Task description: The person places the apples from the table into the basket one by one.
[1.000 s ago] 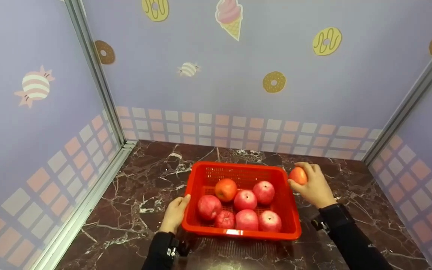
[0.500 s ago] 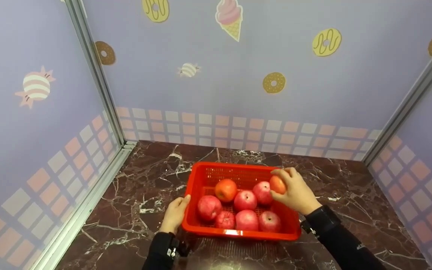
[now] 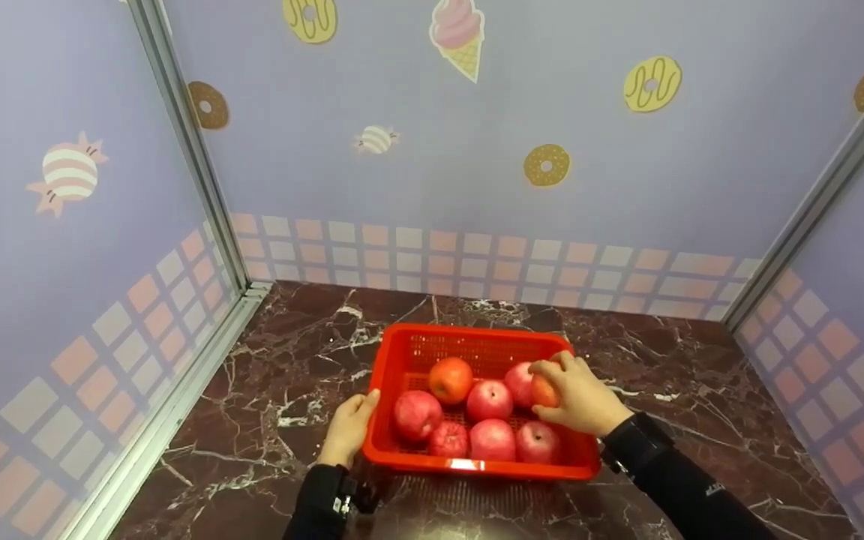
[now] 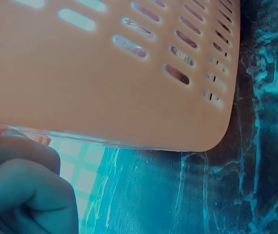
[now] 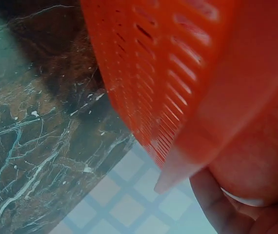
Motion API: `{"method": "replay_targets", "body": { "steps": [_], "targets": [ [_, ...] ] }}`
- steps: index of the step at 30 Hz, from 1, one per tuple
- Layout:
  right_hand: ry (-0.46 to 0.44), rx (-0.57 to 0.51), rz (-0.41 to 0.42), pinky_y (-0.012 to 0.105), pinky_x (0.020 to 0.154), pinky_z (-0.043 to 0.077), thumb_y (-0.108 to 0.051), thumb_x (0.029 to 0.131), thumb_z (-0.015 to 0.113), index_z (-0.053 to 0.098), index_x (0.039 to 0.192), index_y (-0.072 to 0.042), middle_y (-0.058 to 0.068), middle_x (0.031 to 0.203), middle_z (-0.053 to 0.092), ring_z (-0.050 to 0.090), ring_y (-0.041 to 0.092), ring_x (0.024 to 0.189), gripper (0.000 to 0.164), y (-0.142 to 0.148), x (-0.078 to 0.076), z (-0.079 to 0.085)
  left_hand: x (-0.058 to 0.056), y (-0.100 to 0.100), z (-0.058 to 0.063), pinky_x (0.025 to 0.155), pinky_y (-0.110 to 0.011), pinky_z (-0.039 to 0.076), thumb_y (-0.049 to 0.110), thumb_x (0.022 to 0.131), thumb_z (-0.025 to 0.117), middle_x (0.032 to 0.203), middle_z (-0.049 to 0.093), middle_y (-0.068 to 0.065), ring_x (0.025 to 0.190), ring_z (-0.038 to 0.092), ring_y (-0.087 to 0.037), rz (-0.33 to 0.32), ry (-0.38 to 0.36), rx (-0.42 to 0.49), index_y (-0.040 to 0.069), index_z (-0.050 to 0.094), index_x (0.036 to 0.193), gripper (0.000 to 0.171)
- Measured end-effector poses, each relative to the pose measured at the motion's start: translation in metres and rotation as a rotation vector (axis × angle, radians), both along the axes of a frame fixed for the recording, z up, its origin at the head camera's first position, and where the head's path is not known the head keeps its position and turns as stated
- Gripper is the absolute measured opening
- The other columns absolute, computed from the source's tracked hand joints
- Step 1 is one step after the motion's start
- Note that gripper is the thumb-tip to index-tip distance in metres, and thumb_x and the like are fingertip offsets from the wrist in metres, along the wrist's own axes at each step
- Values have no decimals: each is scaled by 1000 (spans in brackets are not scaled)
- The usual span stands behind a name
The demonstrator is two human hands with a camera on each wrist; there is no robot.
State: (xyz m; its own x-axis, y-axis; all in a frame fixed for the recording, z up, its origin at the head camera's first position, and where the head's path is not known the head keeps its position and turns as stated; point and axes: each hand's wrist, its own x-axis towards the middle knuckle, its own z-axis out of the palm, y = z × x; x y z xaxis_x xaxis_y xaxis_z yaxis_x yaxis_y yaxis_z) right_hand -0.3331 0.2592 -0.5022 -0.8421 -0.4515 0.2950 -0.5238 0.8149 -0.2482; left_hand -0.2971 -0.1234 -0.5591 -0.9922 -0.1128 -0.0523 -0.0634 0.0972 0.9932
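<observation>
A red plastic basket (image 3: pixel 477 470) holds several pink-red apples (image 3: pixel 492 439) and one round orange fruit (image 3: pixel 451 380). My left hand (image 3: pixel 348 429) grips the basket's left rim; in the left wrist view its curled fingers (image 4: pixel 29 190) are at the rim. Inside the right part of the basket, my right hand (image 3: pixel 580 396) holds a round orange-red fruit (image 3: pixel 545 391), thumb and fingers around it. That fruit overlaps the apple at the back right in the head view. In the right wrist view, the basket wall (image 5: pixel 144 63) hides part of the fruit (image 5: pixel 258 165).
The basket stands on a dark marbled tabletop (image 3: pixel 274 465). Patterned lilac panels rise behind the table and on both sides, including the back panel (image 3: pixel 439 172). A pale metal rail (image 3: pixel 169 412) runs along the left edge.
My right hand has carried the orange-red fruit leftward and down, from beyond the basket's right rim to among the apples. My left hand stays at the left rim.
</observation>
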Motion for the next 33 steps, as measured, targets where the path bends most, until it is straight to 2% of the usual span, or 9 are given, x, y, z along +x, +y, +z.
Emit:
{"method": "replay_targets", "body": {
  "steps": [8, 14, 17, 20, 23, 26, 31, 33],
  "targets": [
    [-15, 139, 33, 50, 72, 53, -36, 74, 89, 62, 129, -18, 15, 112, 55, 56, 32, 96, 64, -4, 0, -11, -2, 1, -1, 65, -29, 50, 31, 109, 52, 75, 60, -5, 70, 60, -17, 1, 0, 1, -7, 59, 93, 42],
    [-35, 167, 28, 56, 78, 53, -38, 80, 86, 56, 134, -16, 21, 120, 54, 57, 38, 104, 66, -5, -1, -14, -3, 1, -1, 64, -28, 48, 29, 109, 51, 73, 56, -3, 69, 58, -16, 10, -16, -12, -6, 57, 90, 41],
    [-45, 185, 35, 59, 81, 53, -38, 84, 83, 53, 137, -14, 24, 124, 53, 57, 42, 108, 66, -5, -1, -15, 0, 2, 6, 64, -28, 48, 24, 110, 50, 71, 54, -3, 68, 58, -17, 1, -25, -2, -6, 55, 88, 38],
    [-53, 203, 44, 63, 88, 52, -40, 85, 81, 50, 142, -13, 27, 132, 51, 56, 46, 116, 70, -4, 0, -16, 9, 4, 20, 65, -29, 48, 20, 109, 49, 71, 54, -4, 68, 57, -17, -10, -23, 3, -7, 55, 87, 35],
    [-84, 210, 34, 71, 101, 45, -45, 86, 79, 46, 147, -13, 28, 142, 49, 53, 49, 127, 76, -3, -1, -15, 17, 5, 33, 66, -30, 49, 20, 110, 49, 72, 55, -3, 69, 58, -16, -18, -7, 2, -7, 56, 88, 35],
    [-140, 213, 5, 78, 109, 32, -51, 87, 77, 43, 152, -14, 29, 151, 45, 46, 50, 138, 83, -1, -2, -13, 20, 4, 37, 66, -29, 49, 21, 110, 49, 72, 56, -3, 69, 58, -16, -16, 0, 2, -7, 57, 88, 36],
    [-233, 182, -17, 83, 110, 20, -57, 86, 76, 30, 161, -13, 29, 162, 33, 32, 52, 149, 98, 1, -4, -11, 20, 5, 37, 66, -30, 48, 20, 109, 50, 71, 55, -2, 70, 59, -18, -14, -10, -8, -6, 58, 89, 35],
    [-247, 157, -17, 83, 110, 19, -57, 85, 76, 27, 162, -13, 27, 163, 32, 31, 51, 150, 101, 3, -5, -12, 16, 4, 30, 67, -30, 49, 21, 109, 50, 72, 56, -2, 70, 59, -18, -13, -8, -10, -7, 58, 90, 36]
  ]
}}
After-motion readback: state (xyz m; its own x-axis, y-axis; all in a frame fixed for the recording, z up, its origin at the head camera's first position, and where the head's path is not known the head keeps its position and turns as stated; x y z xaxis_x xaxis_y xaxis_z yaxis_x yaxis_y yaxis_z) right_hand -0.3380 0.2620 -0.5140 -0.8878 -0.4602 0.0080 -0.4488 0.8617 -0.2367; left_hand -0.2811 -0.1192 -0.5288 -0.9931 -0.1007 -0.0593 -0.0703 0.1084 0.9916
